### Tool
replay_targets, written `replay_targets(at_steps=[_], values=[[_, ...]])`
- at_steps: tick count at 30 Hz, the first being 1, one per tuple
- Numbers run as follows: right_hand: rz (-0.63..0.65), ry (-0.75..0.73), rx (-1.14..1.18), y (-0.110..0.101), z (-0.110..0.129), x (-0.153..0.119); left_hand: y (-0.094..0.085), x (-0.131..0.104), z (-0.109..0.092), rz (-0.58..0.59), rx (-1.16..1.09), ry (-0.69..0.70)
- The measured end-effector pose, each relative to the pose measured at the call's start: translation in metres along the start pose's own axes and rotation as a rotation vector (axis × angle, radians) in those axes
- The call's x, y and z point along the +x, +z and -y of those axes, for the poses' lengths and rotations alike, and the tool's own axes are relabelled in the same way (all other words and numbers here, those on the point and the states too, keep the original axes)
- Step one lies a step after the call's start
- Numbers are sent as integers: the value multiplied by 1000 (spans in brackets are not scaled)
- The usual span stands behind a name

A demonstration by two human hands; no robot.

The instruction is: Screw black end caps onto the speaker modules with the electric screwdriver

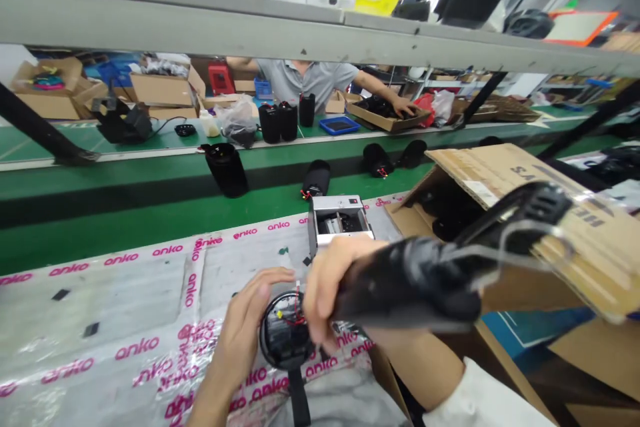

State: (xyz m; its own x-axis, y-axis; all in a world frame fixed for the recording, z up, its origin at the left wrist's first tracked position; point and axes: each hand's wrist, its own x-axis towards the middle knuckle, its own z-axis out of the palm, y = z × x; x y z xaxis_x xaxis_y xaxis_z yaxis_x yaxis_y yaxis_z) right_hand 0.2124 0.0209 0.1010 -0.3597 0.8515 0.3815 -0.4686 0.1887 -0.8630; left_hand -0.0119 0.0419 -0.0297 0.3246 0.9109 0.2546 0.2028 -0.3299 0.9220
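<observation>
My right hand (325,293) is closed around a black electric screwdriver (400,287), blurred by motion, with a thin pale wire loop at its rear end. Its working tip is hidden behind my fingers. Just below and left lies a round black housing (285,340) with a raised rim, red and black wires, a small yellow connector inside and a black strap (299,393) hanging toward me. Cupped along the housing's left and far rim is my left hand (247,313), its thumb beside the edge.
A silver box with open compartments (341,217) stands beyond my hands. An open cardboard carton (490,180) is on the right. Black fabric cylinders (226,170) lie on the green bench (125,203). Across it, a person (320,80) reaches into a shallow box. A shelf beam (300,33) crosses above.
</observation>
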Motion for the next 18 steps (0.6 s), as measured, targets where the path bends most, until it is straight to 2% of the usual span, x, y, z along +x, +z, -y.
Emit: replay_targets(at_steps=[2, 4, 7, 9, 11, 15, 18], values=[[-163, -187, 24, -5, 12, -13, 7, -25, -3, -104, -11, -12], [-287, -358, -13, -15, 21, -24, 22, -50, -3, -202, 40, -14], [-415, -403, -146, -35, 19, -32, 50, -71, -3, -310, 170, -82], [-426, -438, -201, -47, 5, -33, 63, -72, -2, -363, 191, -99], [-428, -486, -241, -56, -15, -34, 68, -69, 0, -371, 160, -79], [-490, -428, -321, -64, -51, -43, 63, -65, 7, -333, 90, -54], [-533, -409, -329, -69, -63, -46, 62, -67, 13, -328, 72, -41]])
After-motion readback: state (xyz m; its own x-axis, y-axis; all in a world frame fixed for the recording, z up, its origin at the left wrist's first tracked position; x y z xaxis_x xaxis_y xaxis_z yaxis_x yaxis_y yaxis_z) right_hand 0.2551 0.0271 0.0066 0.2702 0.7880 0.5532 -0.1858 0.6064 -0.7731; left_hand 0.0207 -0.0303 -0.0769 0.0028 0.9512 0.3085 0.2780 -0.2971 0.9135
